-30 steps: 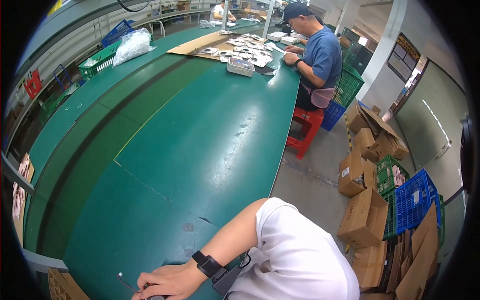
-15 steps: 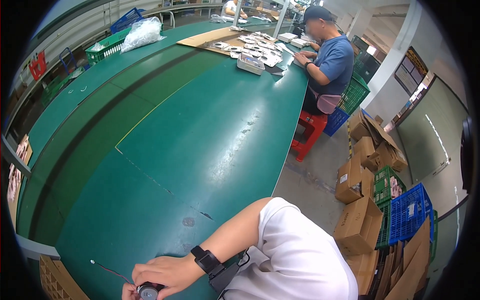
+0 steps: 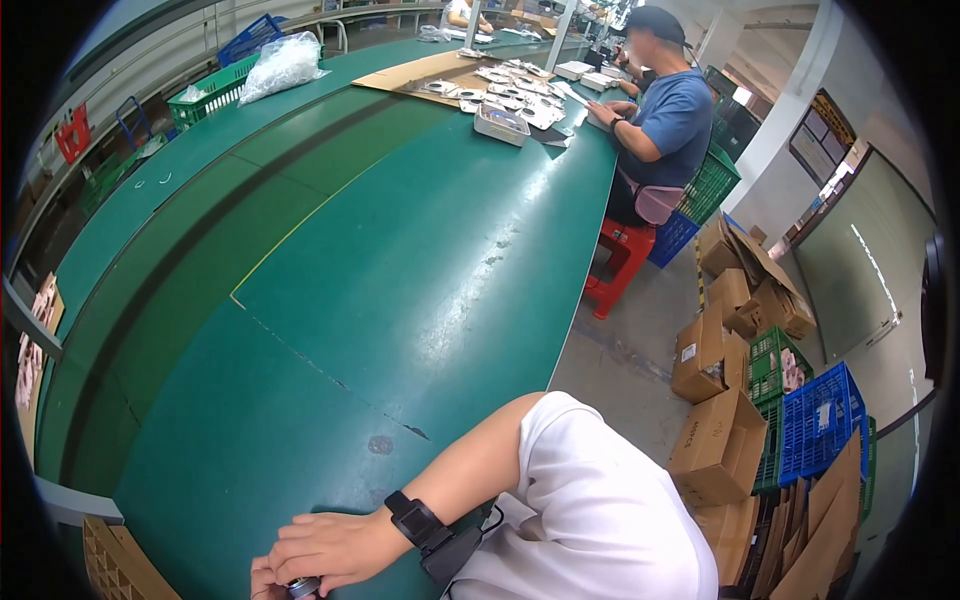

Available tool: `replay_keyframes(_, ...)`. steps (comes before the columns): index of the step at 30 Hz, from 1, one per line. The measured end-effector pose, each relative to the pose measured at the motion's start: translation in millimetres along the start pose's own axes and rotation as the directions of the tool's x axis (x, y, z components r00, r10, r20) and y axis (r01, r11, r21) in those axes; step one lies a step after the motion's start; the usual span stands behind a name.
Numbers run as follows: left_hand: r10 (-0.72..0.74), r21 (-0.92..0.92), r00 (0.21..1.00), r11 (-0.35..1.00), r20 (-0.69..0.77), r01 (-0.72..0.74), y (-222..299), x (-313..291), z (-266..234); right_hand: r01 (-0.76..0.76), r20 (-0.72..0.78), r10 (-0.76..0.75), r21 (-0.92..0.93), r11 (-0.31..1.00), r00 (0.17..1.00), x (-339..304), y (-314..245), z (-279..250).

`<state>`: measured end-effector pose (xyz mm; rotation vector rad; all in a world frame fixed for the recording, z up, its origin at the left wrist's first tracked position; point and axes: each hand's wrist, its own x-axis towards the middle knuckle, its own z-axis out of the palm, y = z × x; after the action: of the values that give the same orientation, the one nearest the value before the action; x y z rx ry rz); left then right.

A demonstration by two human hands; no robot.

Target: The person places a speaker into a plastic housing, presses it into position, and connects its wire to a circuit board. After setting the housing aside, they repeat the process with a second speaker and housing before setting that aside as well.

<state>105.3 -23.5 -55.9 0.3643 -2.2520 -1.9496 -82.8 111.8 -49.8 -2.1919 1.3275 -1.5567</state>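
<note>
At the lower left edge of the green worktable [image 3: 300, 430], both my hands are closed together on a small round black-and-silver part [image 3: 302, 587]. My right hand [image 3: 335, 547] covers the part from above with bent fingers; a black band is on that wrist. Only some fingers of my left hand [image 3: 262, 580] show, pressed against the part's left side at the picture's lower edge. Much of the part is hidden beneath the fingers, and its wire lead cannot be seen now.
A cardboard divider box [image 3: 105, 562] stands left of my hands. Farther along the table, a co-worker [image 3: 665, 120] sits beside white parts on a cardboard sheet [image 3: 400, 80] and a tray [image 3: 502, 126]. Cartons [image 3: 715, 450] and a blue crate [image 3: 822, 425] are on the right.
The round part has turned in my fingers, so its grey face no longer points up at me. Its red-and-black wire with a white plug has gone out of sight.
</note>
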Motion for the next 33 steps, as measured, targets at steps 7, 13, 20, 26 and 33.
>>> replay_keyframes(7,0.184,0.019,0.983,0.983,-0.018,-0.183,9,11,8,-0.184,0.079,0.174,0.139,0.973,0.982,-9,5,-1)
replay_keyframes(13,0.237,0.013,0.955,0.971,-0.177,-0.238,14,14,22,-0.243,0.205,0.206,0.178,0.954,0.957,-6,4,-13)
replay_keyframes(20,0.314,0.188,0.947,0.936,-0.07,-0.297,27,16,36,-0.346,0.311,0.289,0.145,0.927,0.905,-11,-9,-23)
replay_keyframes(26,0.289,0.219,0.952,0.94,-0.101,-0.262,29,16,42,-0.351,0.328,0.31,0.071,0.934,0.892,-9,-16,-24)
replay_keyframes(33,0.274,0.2,0.959,0.946,-0.072,-0.256,28,19,43,-0.312,0.349,0.266,0.083,0.946,0.899,-8,-8,-28)
